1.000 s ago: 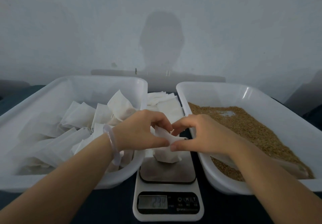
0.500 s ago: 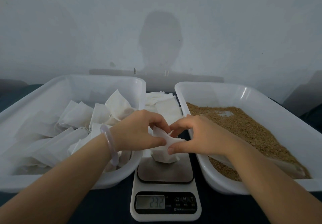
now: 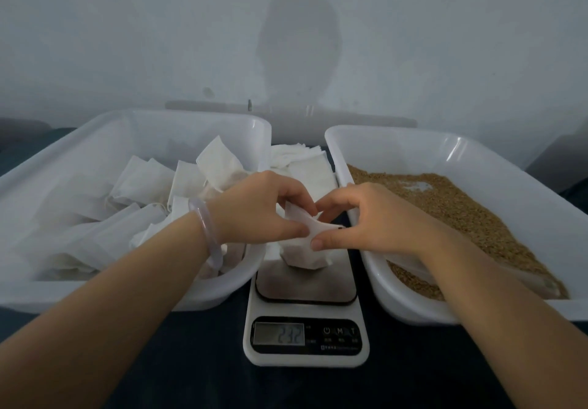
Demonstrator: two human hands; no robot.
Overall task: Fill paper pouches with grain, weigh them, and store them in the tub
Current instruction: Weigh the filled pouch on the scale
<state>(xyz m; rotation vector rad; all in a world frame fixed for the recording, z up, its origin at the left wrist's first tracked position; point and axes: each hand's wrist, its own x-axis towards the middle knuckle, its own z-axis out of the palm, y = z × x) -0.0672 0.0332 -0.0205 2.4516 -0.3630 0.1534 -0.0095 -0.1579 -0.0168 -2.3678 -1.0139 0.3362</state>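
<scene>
Pinching the pouch [image 3: 305,257] top from both sides, L hand [image 3: 254,211] and R hand [image 3: 375,221] each clamp thumb vs forefinger on the paper mouth, w/ the other fingers curled loosely above. The pouch stands on the scale [image 3: 305,291] plate, between the tub [image 3: 191,116] on the left and the grain tub [image 3: 413,135] on the right. Its bottom is bulged and full; its top is flattened betw the fingertips.

Handling, as a guess: light, soft, thin paper. The bulged base will prob sag and shift if squeezed, and an open mouth would spill if tipped. Best hold is the flat top edge, where both hands pinch, keeping it upright. The base shouldn't be gripped hard, since the paper prob creases or tears easily. Finger pressure on the top likely skews the reading, so hands need to come off for a true wt.

Writing: the display [image 3: 280,334] shows digits reading approx 232, decimal pt unclear. Beside it sit a power symbol, M and T. The small print below is too tiny to read, and no brand is legible.

In the tub lie heaped filled pouches [image 3: 143,179]; empty ones [image 3: 299,160] sit stacked behind the scale. In the right tub lies loose grain [image 3: 445,205]. L wrist wears a bracelet [image 3: 203,221].
</scene>
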